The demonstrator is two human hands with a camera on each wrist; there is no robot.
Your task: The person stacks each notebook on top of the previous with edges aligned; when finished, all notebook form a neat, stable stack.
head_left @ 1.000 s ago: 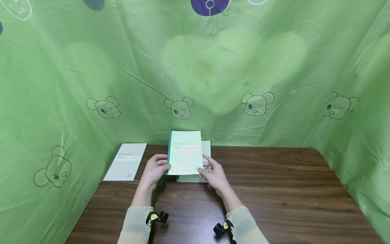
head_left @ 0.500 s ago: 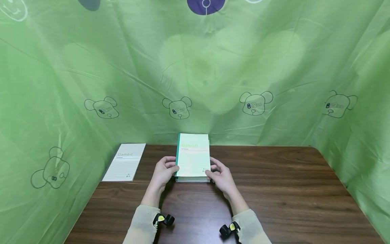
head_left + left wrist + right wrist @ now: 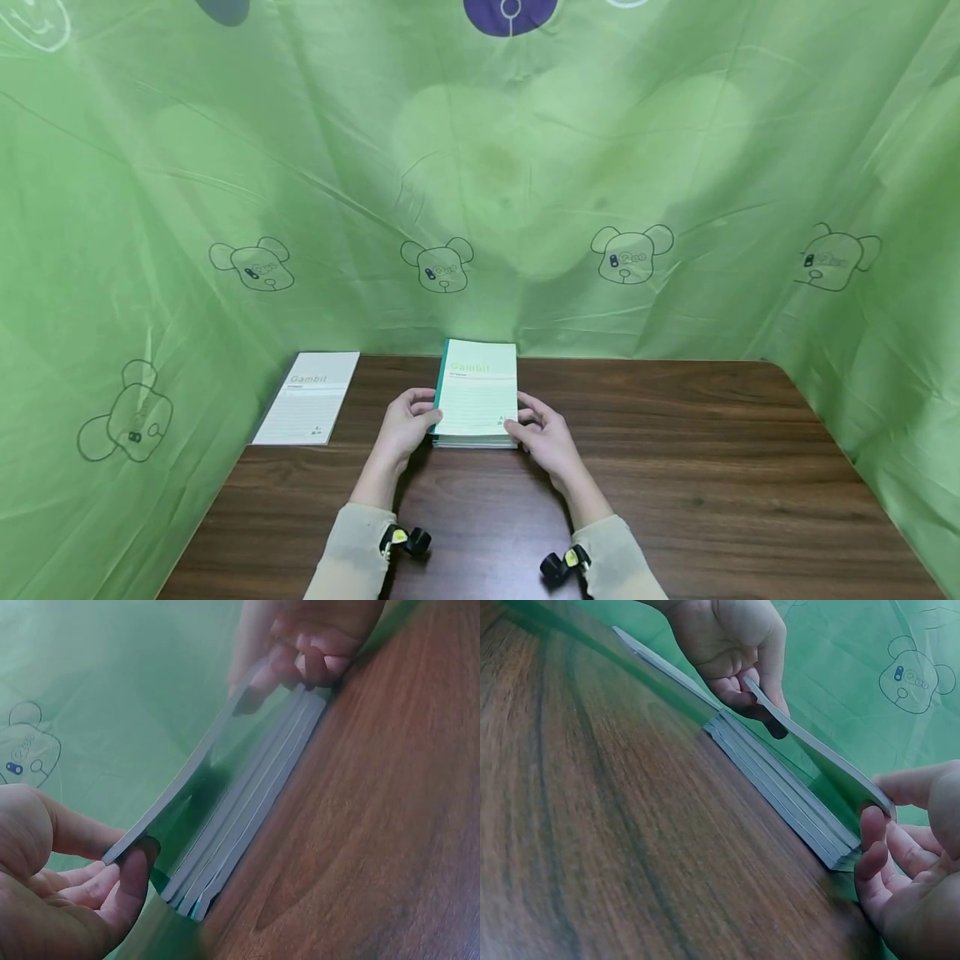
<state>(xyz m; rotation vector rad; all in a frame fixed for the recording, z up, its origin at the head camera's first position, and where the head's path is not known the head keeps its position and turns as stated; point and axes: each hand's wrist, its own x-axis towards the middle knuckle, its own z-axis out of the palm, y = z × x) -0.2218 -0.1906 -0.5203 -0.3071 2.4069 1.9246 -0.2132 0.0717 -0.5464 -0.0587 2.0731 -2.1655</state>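
A pale green notebook (image 3: 478, 392) with a darker green spine and "Gambit" on its cover is held level over a stack of notebooks (image 3: 476, 443). My left hand (image 3: 406, 423) pinches its left edge, thumb on top and fingers beneath. On the opposite edge my right hand (image 3: 546, 432) pinches it the same way. Seen from the left wrist, the held notebook (image 3: 187, 769) bends slightly, its near edge raised above the stack (image 3: 247, 802). A gap also shows in the right wrist view between that notebook (image 3: 829, 761) and the stack (image 3: 780, 791).
A single white "Gambit" notebook (image 3: 306, 398) lies to the left, near the table's left edge. The brown wooden table (image 3: 675, 467) backs onto a green curtain (image 3: 540, 208) printed with bear faces, which also encloses both sides.
Both hands carried the notebook rightward until it lined up over the stack. In the last half second its far edge has dropped lower while the hands stayed nearly still.
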